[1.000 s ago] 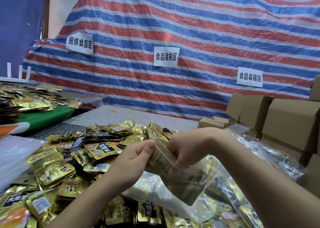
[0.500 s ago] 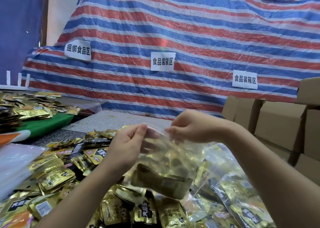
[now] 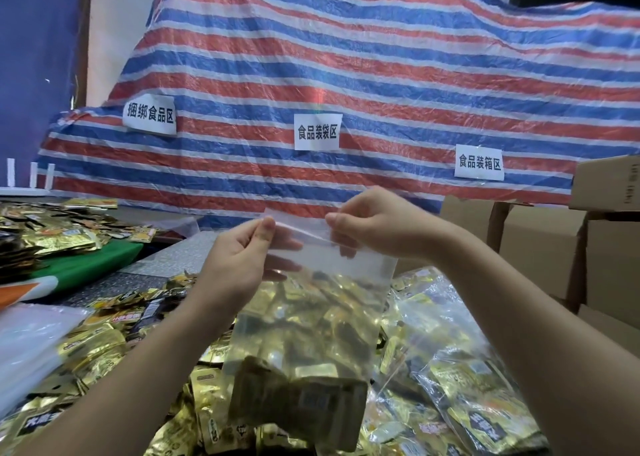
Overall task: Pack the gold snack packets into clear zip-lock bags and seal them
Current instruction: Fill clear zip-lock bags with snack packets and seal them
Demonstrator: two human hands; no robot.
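Before the striped tarp (image 3: 381,74), both hands (image 3: 239,261) (image 3: 377,227) pinch the zip-lock bag (image 3: 311,334) top edge.

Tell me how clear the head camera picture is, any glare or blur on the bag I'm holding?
Head view: the zip-lock bag is hazy, its film veiling the gold packets inside; the left hand and right hand pinching its top edge look slightly soft. Glare speckles the loose gold snack packets. The wall signs stay readable. Wide-angle bending shows at the frame edges.

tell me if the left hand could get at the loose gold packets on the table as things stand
Probably not yet: the left hand pinches the zip-lock bag top, as does the right hand. The loose packets lie just below it, unobstructed.
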